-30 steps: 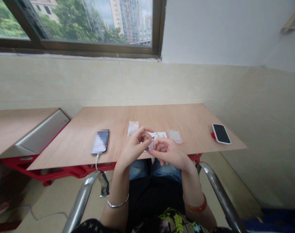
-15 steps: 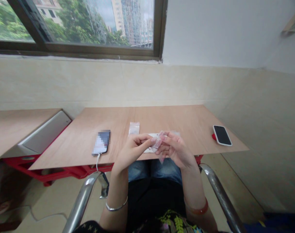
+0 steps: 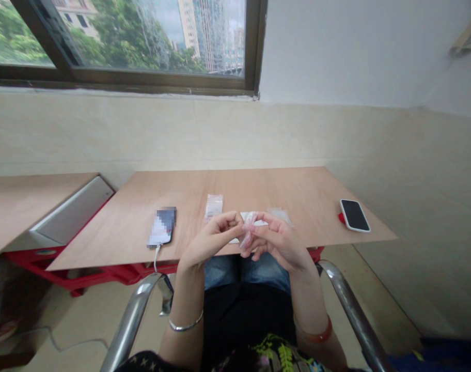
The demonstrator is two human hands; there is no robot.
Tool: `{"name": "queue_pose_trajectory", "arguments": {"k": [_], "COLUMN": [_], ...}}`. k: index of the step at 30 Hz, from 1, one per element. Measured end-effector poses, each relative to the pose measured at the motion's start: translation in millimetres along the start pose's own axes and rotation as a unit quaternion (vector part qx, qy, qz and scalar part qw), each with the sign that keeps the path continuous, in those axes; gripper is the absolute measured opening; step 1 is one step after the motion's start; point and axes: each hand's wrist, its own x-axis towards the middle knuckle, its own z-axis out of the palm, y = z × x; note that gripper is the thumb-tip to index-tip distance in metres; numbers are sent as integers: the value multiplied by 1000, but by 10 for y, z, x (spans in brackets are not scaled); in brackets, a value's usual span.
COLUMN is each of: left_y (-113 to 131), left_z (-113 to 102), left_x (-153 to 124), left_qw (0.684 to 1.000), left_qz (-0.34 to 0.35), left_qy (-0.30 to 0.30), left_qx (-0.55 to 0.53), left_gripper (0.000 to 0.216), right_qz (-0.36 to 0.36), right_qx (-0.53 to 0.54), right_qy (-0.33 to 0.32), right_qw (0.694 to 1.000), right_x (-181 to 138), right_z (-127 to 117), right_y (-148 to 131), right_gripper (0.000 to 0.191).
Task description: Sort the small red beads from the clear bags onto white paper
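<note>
My left hand (image 3: pixel 214 238) and my right hand (image 3: pixel 276 240) meet over the near edge of the wooden table (image 3: pixel 220 188). Both pinch a small clear plastic bag (image 3: pixel 247 232) with pinkish contents, which hangs between the fingertips. Just behind the hands a white sheet (image 3: pixel 254 219) with small red bits lies on the table. A small clear bag (image 3: pixel 213 205) lies to its left, and another clear bag (image 3: pixel 281 215) lies to its right.
A phone on a white charging cable (image 3: pixel 161 226) lies at the table's left. A second phone (image 3: pixel 354 215) in a white case lies near the right edge. Chrome chair arms (image 3: pixel 137 310) flank my lap. A second table (image 3: pixel 26 201) stands left, with red crates beneath.
The hands have dropped slightly and come closer together. The small bag, spread out between them half a second ago, now hangs bunched and lower from the fingertips.
</note>
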Motion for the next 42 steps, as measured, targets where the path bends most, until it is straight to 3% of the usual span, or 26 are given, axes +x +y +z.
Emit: {"name": "queue_pose_trajectory", "arguments": {"k": [8, 15, 30, 36, 42], "left_y": [-57, -93, -96, -100, -139], "left_z": [31, 26, 60, 84, 71], "left_x": [33, 39, 84, 103, 119], "left_qw": [1000, 998, 998, 999, 997], "left_qz": [-23, -37, -31, -37, -59], "left_qy": [-13, 12, 29, -6, 14], "left_qx": [7, -52, -49, -23, -37], "left_gripper": [45, 27, 31, 37, 37], "right_qz": [15, -4, -1, 31, 35], "right_qx": [28, 78, 147, 160, 171], "right_qy": [-1, 34, 33, 31, 41], "right_qw": [999, 996, 989, 986, 984], "right_x": [32, 35, 89, 119, 140], "right_z": [42, 22, 47, 4, 15], "right_y": [25, 54, 146, 187, 193], "right_gripper": [31, 26, 20, 25, 23]}}
